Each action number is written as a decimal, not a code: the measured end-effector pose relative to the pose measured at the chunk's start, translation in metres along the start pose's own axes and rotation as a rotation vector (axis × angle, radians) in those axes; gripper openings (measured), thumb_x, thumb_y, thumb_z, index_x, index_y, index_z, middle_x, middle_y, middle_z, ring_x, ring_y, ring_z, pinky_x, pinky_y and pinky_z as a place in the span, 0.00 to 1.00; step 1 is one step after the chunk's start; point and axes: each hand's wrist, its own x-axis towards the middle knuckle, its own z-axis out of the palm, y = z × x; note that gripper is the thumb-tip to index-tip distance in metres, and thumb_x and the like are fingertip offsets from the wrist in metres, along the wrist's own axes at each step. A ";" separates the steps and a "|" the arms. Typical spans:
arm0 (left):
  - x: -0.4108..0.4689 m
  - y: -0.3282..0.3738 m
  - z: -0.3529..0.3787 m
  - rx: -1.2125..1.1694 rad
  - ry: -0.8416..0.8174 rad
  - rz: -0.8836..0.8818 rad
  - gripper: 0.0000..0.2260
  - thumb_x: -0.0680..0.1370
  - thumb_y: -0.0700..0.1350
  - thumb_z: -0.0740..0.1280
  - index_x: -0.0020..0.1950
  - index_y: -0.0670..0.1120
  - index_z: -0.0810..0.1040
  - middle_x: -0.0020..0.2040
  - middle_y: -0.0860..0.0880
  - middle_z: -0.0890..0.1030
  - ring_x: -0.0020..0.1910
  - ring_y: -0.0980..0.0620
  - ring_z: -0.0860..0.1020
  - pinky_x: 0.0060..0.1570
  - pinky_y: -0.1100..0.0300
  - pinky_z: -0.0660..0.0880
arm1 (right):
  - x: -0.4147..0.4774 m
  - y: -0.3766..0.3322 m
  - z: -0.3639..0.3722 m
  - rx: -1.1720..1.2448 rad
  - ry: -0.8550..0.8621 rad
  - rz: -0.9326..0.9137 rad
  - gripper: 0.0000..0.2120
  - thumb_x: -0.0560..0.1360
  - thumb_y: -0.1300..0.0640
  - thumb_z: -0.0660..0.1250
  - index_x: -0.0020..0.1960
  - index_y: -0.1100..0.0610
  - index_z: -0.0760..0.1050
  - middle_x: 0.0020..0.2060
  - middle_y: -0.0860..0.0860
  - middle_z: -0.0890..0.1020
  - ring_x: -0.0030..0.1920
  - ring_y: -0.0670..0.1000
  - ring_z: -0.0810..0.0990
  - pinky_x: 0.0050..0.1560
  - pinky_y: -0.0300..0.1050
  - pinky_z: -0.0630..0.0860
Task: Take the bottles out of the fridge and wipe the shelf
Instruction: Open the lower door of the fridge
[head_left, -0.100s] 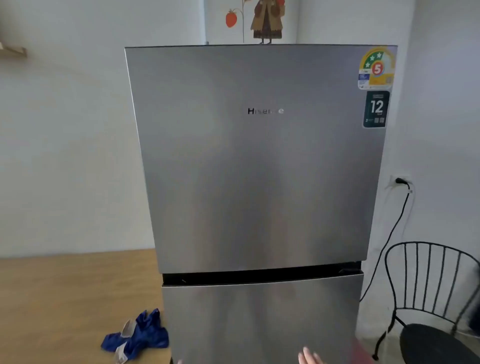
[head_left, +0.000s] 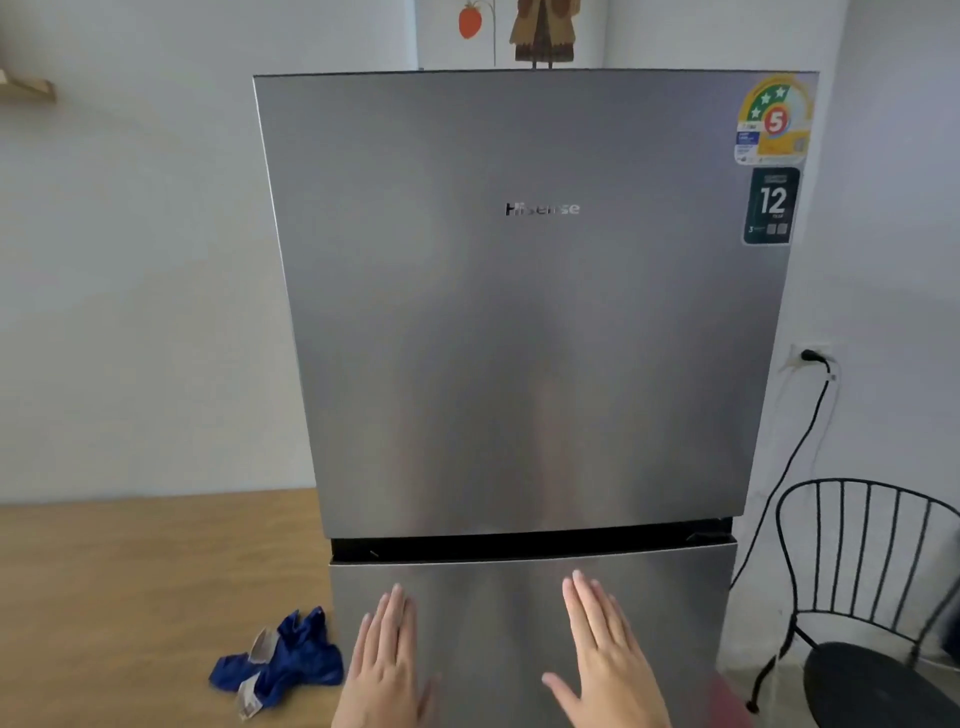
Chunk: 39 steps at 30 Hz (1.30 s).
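A tall silver fridge (head_left: 530, 322) stands straight ahead with both doors closed, so no bottles or shelf are visible. A dark gap (head_left: 530, 545) separates the upper door from the lower one. My left hand (head_left: 387, 670) and my right hand (head_left: 605, 660) are raised flat in front of the lower door, fingers spread, holding nothing. A crumpled blue cloth (head_left: 280, 660) with a white tag lies on the wooden table to the left of the fridge.
A wooden table (head_left: 130, 597) butts against the fridge's left side. A black metal chair (head_left: 872, 613) stands at the right. A black power cord (head_left: 789, 467) hangs from a wall socket behind it. A small shelf (head_left: 28, 88) is on the left wall.
Both hands have risen into view in front of the lower door; before, only fingertips of the right hand showed at the bottom edge.
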 end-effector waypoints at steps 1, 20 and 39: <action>0.017 0.002 -0.010 -0.067 -0.139 -0.105 0.36 0.73 0.57 0.64 0.74 0.36 0.67 0.74 0.37 0.70 0.81 0.44 0.50 0.74 0.50 0.52 | 0.022 -0.004 -0.010 -0.016 -0.020 0.016 0.55 0.62 0.33 0.71 0.79 0.59 0.57 0.79 0.52 0.59 0.78 0.53 0.56 0.75 0.46 0.49; 0.056 -0.015 -0.013 -0.069 -0.387 -0.149 0.40 0.75 0.55 0.65 0.81 0.43 0.52 0.81 0.39 0.56 0.80 0.41 0.47 0.76 0.41 0.48 | 0.061 -0.033 -0.008 -0.114 -0.197 0.047 0.49 0.71 0.37 0.67 0.80 0.60 0.50 0.78 0.54 0.62 0.80 0.55 0.56 0.77 0.56 0.45; 0.074 -0.016 -0.058 -0.063 -0.512 -0.130 0.35 0.75 0.55 0.63 0.80 0.47 0.55 0.74 0.45 0.66 0.76 0.45 0.60 0.78 0.43 0.44 | 0.069 -0.045 -0.042 -0.050 -0.317 0.087 0.39 0.69 0.46 0.67 0.75 0.59 0.60 0.67 0.52 0.70 0.73 0.55 0.65 0.80 0.50 0.51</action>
